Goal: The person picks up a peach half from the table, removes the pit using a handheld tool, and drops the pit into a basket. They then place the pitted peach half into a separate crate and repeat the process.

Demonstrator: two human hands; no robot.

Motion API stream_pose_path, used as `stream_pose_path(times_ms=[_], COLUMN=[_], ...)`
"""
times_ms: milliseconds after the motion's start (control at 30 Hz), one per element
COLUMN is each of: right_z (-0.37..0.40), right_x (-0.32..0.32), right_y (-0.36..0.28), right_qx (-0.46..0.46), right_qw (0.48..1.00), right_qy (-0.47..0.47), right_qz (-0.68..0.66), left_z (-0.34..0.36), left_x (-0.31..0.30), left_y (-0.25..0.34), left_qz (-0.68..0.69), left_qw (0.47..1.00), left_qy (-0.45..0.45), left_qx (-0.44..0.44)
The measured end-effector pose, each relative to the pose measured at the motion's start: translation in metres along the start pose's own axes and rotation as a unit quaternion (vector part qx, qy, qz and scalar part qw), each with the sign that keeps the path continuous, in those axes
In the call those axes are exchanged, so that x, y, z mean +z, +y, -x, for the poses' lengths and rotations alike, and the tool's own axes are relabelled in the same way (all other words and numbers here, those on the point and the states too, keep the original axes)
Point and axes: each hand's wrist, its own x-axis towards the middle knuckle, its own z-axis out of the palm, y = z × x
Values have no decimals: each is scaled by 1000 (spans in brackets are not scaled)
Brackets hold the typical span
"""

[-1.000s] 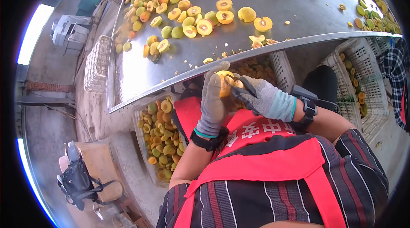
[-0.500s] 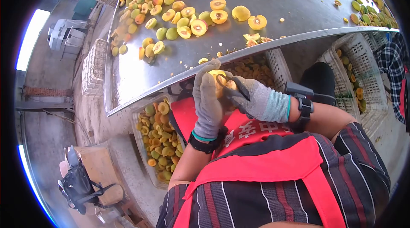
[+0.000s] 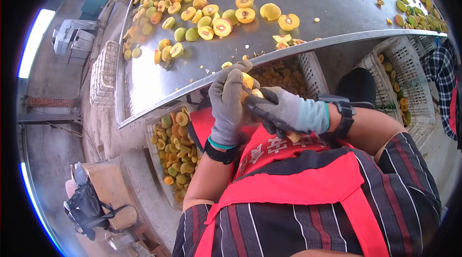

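Observation:
My left hand [image 3: 227, 108], in a grey glove, is closed around a yellow peach half [image 3: 247, 81] just off the table's front edge. My right hand [image 3: 285, 108], gloved in grey with dark fingers, presses against the fruit from the right. It grips a dark, curved pitting tool [image 3: 246, 90], mostly hidden by the fingers. A pale orange part of fruit [image 3: 256, 93] shows between the hands. Below my right hand is a small tan piece [image 3: 292, 137] that I cannot make out clearly.
The metal table [image 3: 269, 45] bears many peach halves [image 3: 222, 27], heaped at left and far right. Crates of fruit stand below: one left [image 3: 155, 161], one under the table [image 3: 313, 72], one right [image 3: 409, 64]. A person's checked sleeve [image 3: 439, 72] shows at right.
Both hands have come slightly lower, and my left hand has shifted left and wraps further over the peach half. The tool's curved blade, plain before, is now mostly covered. The tan piece has appeared.

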Motion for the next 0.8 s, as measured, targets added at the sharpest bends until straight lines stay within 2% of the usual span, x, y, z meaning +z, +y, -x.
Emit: stream_pose_path(times_ms=[33,67,100,133,167,200,233,267,300,333,367,400,433,467,500,533,567,600,667,700,733,767,800], right_z=[-1,-1,-2,-4,-5,-7,-7,-6,-2,3,1,-5,-13,-29,-29,-13,-4,-4,-6,-7,-5,-4,-3], right_x=[3,4,3,-1,-6,-7,-5,-4,-2,1,1,0,-2,-3,-8,-8,-8,-9,-12,-13,-14,-14,-10], right_y=[1,5,10,13,14,12,5,-6,-13,-18,-13,0,18,27,39,17,3,2,-1,4,10,13,15], right_qx=[2,-107,-105,-132,-155,-94,-94,18,132,91,92,-72,-233,-387,-386,-244,-94,-93,90,89,78,65,63], right_qw=[998,993,993,972,919,947,947,988,991,996,996,992,949,843,843,926,974,974,991,991,987,955,947], right_qy=[4,52,51,93,134,117,118,58,-5,8,5,59,113,180,182,107,27,27,-61,-62,-111,-156,-139], right_qz=[-57,5,3,173,338,284,285,139,-14,-17,-16,84,180,326,326,269,202,204,79,78,-85,-245,-282], left_z=[-1,-1,-1,-1,-2,-3,-3,-4,-2,1,0,-3,-5,-6,-6,-8,-10,-10,-8,-9,-10,-10,-11], left_x=[2,3,2,0,0,-1,-1,5,12,16,14,11,7,3,-3,-9,-12,-13,-14,-12,-6,-3,-3], left_y=[-2,-4,-6,-8,-9,-10,-10,-6,0,3,4,3,2,-2,-7,-12,-14,-14,-12,-8,-2,0,-1], left_qz=[0,-41,-83,-80,-79,-85,-90,-89,-52,-14,-15,-56,-97,-114,-114,-125,-135,-134,-54,-55,-52,-48,-53], left_qw=[1000,999,995,996,996,996,995,995,997,996,996,996,994,993,993,992,990,991,993,993,992,991,989], left_qy=[0,8,16,13,12,24,37,36,45,56,58,32,4,7,5,-13,-31,-30,-71,-71,-89,-106,-113], left_qx=[1,24,45,42,43,24,5,7,36,64,65,60,55,16,14,1,-12,-11,-77,-77,-75,-73,-81])
